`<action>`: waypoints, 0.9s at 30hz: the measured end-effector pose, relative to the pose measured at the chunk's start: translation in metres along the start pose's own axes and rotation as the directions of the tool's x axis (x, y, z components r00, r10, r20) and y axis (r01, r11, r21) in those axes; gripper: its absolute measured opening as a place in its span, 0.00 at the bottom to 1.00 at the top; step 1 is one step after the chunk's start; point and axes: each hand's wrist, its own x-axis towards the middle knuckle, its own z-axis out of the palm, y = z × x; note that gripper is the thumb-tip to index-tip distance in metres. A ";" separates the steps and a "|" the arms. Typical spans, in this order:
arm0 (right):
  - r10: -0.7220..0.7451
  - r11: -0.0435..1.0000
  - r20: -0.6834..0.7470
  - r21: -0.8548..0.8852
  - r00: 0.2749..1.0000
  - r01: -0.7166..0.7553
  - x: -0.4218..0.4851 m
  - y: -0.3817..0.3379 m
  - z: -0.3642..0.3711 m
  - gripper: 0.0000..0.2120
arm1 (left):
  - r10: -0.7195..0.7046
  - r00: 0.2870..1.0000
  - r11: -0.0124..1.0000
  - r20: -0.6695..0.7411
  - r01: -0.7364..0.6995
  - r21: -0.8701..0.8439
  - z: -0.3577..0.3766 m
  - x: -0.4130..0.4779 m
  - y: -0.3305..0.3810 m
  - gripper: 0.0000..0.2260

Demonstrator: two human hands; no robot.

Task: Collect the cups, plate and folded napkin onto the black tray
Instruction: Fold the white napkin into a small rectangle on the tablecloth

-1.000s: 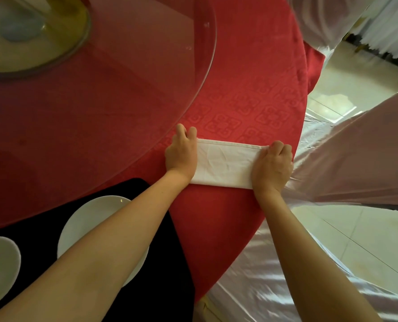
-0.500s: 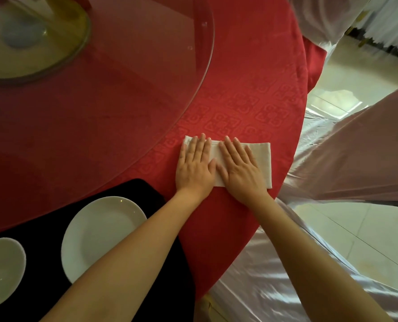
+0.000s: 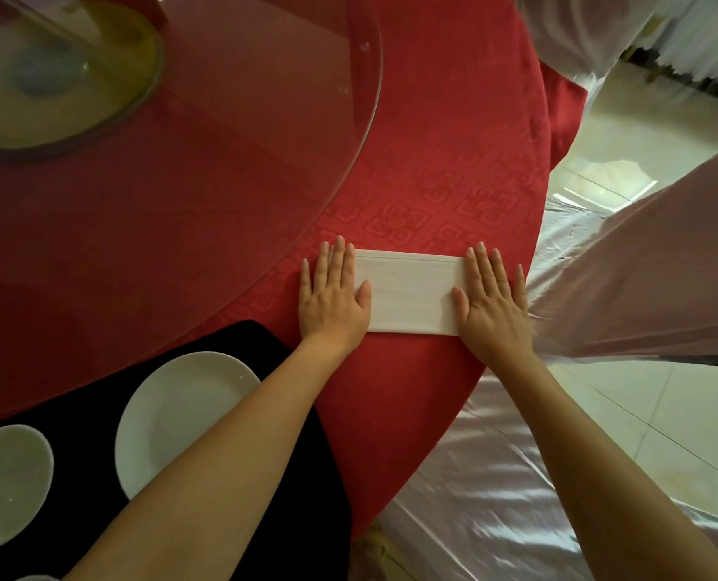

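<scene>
A white napkin (image 3: 409, 293), folded into a long rectangle, lies flat on the red tablecloth near the table's edge. My left hand (image 3: 334, 301) presses palm-down on its left end, fingers spread. My right hand (image 3: 491, 301) presses flat on its right end the same way. The black tray (image 3: 231, 343) sits at the lower left, under my left forearm. On it rest a white plate (image 3: 177, 413) and a white bowl-like dish (image 3: 7, 484) at the far left edge. No cups are in view.
A big round glass turntable (image 3: 365, 132) covers the table's middle, its rim just beyond the napkin. The red tablecloth (image 3: 453, 161) ends close to my right hand. Satin-covered chairs (image 3: 642, 266) stand to the right, above a tiled floor.
My hands slid apart from the napkin's middle to its two ends, smoothing it flat. A second ago they gripped the ends with curled fingers.
</scene>
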 end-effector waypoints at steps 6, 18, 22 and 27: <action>0.000 1.000 0.038 -0.007 0.999 0.000 0.001 0.001 -0.003 0.28 | -0.017 0.998 1.000 0.052 0.018 -0.010 -0.002 0.002 0.000 0.27; 0.006 0.999 0.079 0.036 0.997 -0.009 0.008 -0.005 -0.021 0.28 | 0.130 0.991 0.991 -0.016 -0.130 0.014 -0.015 -0.021 0.032 0.26; -0.107 0.994 -0.008 0.016 0.994 0.107 0.012 -0.013 -0.031 0.25 | 0.135 0.988 0.988 0.073 -0.129 -0.080 0.000 -0.027 0.054 0.27; -0.071 0.997 0.117 -0.019 0.991 0.074 0.001 0.004 -0.022 0.26 | 0.152 0.987 0.987 0.053 -0.148 -0.065 0.009 -0.027 0.049 0.28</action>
